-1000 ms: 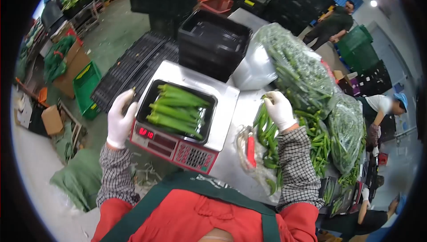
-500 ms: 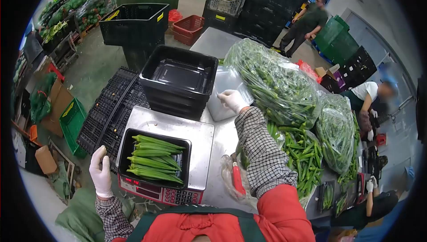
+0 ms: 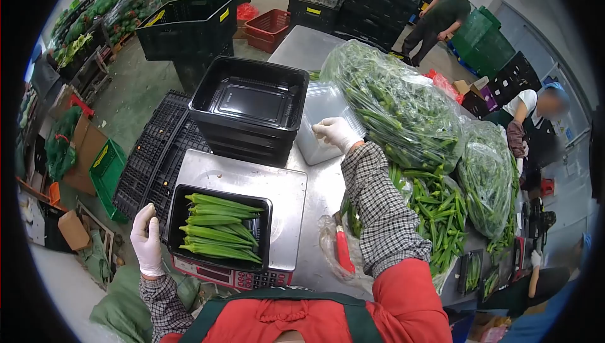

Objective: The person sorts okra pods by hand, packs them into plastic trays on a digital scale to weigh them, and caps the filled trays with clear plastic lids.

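Observation:
My gloved right hand is at a stack of clear plastic lids, its fingertips pinched together on the top lid. My gloved left hand is held up beside the scale, holding nothing, thumb and fingers a little apart. Close to it, a black plastic tray rests on the scale's metal plate. Several green okra pods lie side by side in this tray. Behind the scale stands a tall stack of black trays; the top one holds nothing.
A large clear bag of okra and loose okra lie to the right. A red-handled knife rests on plastic film. Black crates stand at the left. A person stands at the back; other people work at the right.
The view has shifted slightly. My right hand has stayed at the clear lids, its fingers drawn closer together. My left hand remains beside the scale, and the okra tray has not moved.

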Tool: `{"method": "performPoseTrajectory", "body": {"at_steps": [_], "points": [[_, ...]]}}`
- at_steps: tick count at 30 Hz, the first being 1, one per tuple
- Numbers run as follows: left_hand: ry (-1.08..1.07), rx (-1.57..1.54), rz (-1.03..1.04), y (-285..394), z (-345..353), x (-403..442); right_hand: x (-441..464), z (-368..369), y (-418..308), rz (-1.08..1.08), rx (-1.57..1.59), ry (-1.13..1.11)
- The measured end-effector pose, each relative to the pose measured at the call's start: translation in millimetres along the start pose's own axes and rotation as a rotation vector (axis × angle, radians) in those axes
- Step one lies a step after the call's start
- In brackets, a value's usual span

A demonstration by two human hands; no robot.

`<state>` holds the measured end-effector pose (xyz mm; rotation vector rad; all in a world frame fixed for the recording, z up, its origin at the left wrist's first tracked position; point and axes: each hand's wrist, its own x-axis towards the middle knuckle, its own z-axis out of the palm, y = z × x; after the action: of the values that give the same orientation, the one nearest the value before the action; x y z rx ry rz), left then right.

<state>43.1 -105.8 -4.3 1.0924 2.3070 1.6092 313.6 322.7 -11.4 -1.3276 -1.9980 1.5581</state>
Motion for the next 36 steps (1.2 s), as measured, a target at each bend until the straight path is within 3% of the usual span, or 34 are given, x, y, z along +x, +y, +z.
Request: {"method": "performPoseTrajectory", "body": {"at_steps": [6,12,14,15,17,18,21,22,23,24,25,26,28,30,32,33,34,36], "points": [[-0.001,-0.014,-0.022,-3,0,-1,0,1,-3,-0.029,-0.037,0.001],[-0.016,0.038,0.015,4,2,-1,-7,39,-39,-0.205,-0.968,0.227],[-0.016,0.052,0.039,8,-1,-5,30,28,-11,-0.181,-0.887,0.276],[-0.011,0.055,0.051,8,-4,-6,40,11,0,-0.148,-0.694,0.259],[0.005,0.073,0.072,7,-11,-11,23,2,-14,-0.126,-0.531,0.390],[0.023,0.060,0.061,2,-15,-13,-10,4,-40,-0.128,-0.556,0.542],[0.036,0.038,0.056,2,-19,-14,-33,-18,-74,-0.219,-0.929,0.622],[0.029,0.042,0.094,7,-18,-13,-65,-34,-97,-0.329,-1.004,0.667],[0.027,0.051,0.129,12,-19,-12,-70,-55,-104,-0.370,-0.902,0.841],[0.035,0.067,0.158,17,-21,-11,-98,-66,-128,-0.606,-0.659,0.838],[0.023,-0.018,0.117,24,-22,-9,-126,-77,-151,-0.843,-0.437,0.790],[0.013,-0.100,0.074,32,-22,-7,-160,-61,-175,-0.889,0.002,0.562],[0.044,-0.373,0.114,50,-17,-4,-224,-42,-205,-0.606,0.075,0.014],[-0.048,-0.659,0.302,83,-9,-2,-237,3,-200,-0.514,-0.030,-0.205],[-0.377,-0.926,0.145,103,-12,-11,-233,44,-188,-0.335,-0.083,-0.450],[-0.499,-0.861,0.075,102,-19,-19,-226,62,-180,-0.323,-0.100,-0.453],[-0.395,-0.714,-0.019,102,-16,-26,-216,77,-170,-0.311,-0.116,-0.455],[-0.256,-0.538,-0.158,100,-17,-30,-188,105,-135,-0.505,-0.013,-0.341]]}}
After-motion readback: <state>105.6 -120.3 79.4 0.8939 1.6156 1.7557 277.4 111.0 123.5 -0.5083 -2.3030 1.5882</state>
